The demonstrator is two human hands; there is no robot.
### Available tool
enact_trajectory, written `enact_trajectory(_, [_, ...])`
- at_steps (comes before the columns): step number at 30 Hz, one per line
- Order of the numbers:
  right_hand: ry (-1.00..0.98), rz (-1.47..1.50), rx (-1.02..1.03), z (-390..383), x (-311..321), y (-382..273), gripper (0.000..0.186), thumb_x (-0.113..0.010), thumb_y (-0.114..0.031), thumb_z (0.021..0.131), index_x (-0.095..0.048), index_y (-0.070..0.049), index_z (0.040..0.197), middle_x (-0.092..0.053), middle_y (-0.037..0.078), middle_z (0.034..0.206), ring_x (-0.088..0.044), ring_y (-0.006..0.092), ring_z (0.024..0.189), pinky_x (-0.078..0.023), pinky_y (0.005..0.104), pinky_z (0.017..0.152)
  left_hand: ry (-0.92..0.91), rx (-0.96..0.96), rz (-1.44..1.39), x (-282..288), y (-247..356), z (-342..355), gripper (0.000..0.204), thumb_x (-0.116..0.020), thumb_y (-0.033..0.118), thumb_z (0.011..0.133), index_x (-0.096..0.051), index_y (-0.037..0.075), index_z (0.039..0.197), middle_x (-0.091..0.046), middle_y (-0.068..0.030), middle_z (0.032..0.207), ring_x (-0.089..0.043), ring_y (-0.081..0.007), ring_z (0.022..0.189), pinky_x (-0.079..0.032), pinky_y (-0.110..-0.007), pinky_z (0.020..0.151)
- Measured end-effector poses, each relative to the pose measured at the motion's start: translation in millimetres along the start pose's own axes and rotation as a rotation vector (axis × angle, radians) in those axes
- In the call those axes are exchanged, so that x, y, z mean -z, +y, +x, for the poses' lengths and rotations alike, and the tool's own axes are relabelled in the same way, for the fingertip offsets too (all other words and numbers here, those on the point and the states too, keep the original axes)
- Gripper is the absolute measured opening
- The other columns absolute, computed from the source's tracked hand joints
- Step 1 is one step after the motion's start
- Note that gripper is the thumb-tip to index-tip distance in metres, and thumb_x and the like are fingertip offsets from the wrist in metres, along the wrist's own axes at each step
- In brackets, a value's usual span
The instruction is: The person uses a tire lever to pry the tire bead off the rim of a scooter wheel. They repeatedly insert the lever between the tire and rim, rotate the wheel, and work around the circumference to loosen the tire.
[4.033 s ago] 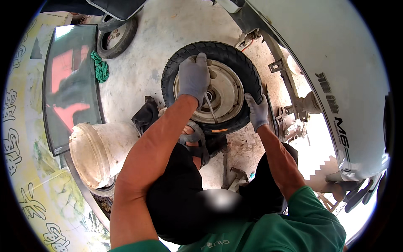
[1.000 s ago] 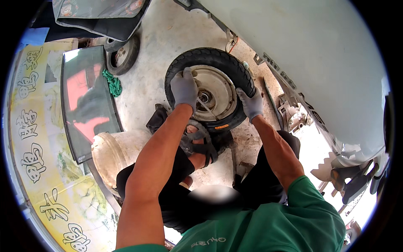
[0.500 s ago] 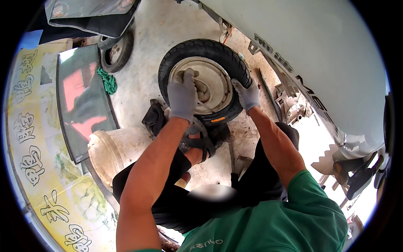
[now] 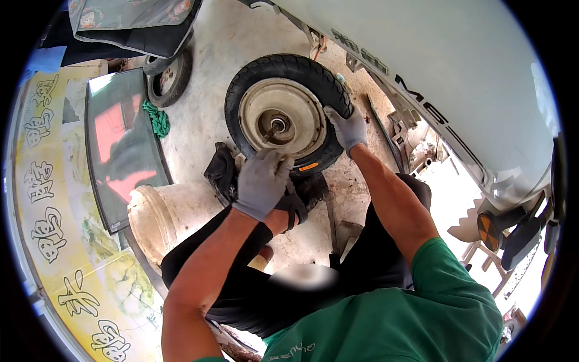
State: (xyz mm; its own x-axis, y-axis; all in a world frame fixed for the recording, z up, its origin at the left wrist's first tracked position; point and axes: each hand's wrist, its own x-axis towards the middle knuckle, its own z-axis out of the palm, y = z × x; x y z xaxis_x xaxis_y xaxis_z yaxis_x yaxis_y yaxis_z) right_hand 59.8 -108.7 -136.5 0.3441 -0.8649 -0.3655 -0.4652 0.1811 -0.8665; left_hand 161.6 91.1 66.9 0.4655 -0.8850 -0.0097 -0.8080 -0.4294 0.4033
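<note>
A wheel [image 4: 250,99] stands before me, tilted so that its face shows: a black treaded tyre around a dull cream metal hub [image 4: 304,102]. An axle [image 4: 277,125] pokes out of the dark recess in the hub's middle. My right hand [image 4: 350,128], in a grey glove, grips the tyre's right side with the thumb on the sidewall. My left hand [image 4: 263,181], gloved too, is closed in front of the wheel's near edge, its fingers curled below the axle. What the left fingers hold, if anything, is hidden. An orange label [image 4: 308,167] marks the tyre's near side.
A white bucket [image 4: 175,211] lies on its side at left, beside a dark glass panel [image 4: 123,151]. A green cloth [image 4: 158,119] and another wheel [image 4: 172,81] are farther back. A pale vehicle body [image 4: 458,78] overhangs the right. Black cloth [image 4: 222,175] lies near my sandalled foot.
My left hand has drawn back from the hub's middle toward me, uncovering the axle. My right hand still grips the tyre; the wheel has shifted slightly left.
</note>
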Motion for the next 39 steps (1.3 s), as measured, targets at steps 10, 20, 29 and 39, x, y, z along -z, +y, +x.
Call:
enact_trajectory(10, [-0.008, 0.009, -0.028, -8.7, 6.2, -16.1, 0.079, -0.085, -0.063, 0.075, -0.067, -0.003, 0.123, -0.075, 0.022, 0.113, -0.071, 0.0385, 0.110, -0.054, 0.0449, 0.093, -0.836, 0.313, 0.602, 86.4, -49.7, 19.5, 0.025, -0.061, 0.022, 0.094, -0.071, 0.008, 0.113, -0.073, -0.0178, 0.109, -0.071, -0.0361, 0.101, -0.055, -0.046, 0.091])
enact_trajectory(20, [0.031, 0.014, -0.004, -4.1, 5.5, -5.4, 0.076, -0.085, -0.062, 0.076, -0.067, -0.002, 0.120, -0.075, 0.021, 0.111, -0.071, 0.0372, 0.108, -0.054, 0.0432, 0.092, -0.862, 0.090, 0.724, 111.1, -23.5, 57.7, 0.027, -0.058, 0.028, 0.098, -0.070, 0.008, 0.112, -0.072, -0.0145, 0.103, -0.070, -0.0318, 0.106, -0.055, -0.044, 0.090])
enact_trajectory(29, [0.017, 0.057, 0.023, -4.0, 1.1, -2.1, 0.074, -0.085, -0.061, 0.076, -0.067, -0.001, 0.117, -0.075, 0.022, 0.108, -0.072, 0.0377, 0.105, -0.054, 0.0440, 0.091, -0.791, -0.400, 0.916, 85.4, -23.8, 122.4, 0.024, -0.060, 0.027, 0.097, -0.077, 0.010, 0.093, -0.075, -0.0103, 0.093, -0.075, -0.0310, 0.088, -0.059, -0.044, 0.075])
enact_trajectory(39, [-0.028, 0.185, -0.026, -7.0, -7.3, 4.8, 0.059, -0.087, -0.041, 0.084, -0.065, 0.004, 0.116, -0.075, 0.014, 0.100, -0.071, 0.0199, 0.091, -0.055, 0.0348, 0.085, -0.968, -0.464, 0.822, 45.7, -17.2, 166.9, 0.034, -0.064, 0.045, 0.093, -0.081, 0.015, 0.099, -0.077, -0.0132, 0.094, -0.074, -0.0333, 0.094, -0.057, -0.046, 0.083])
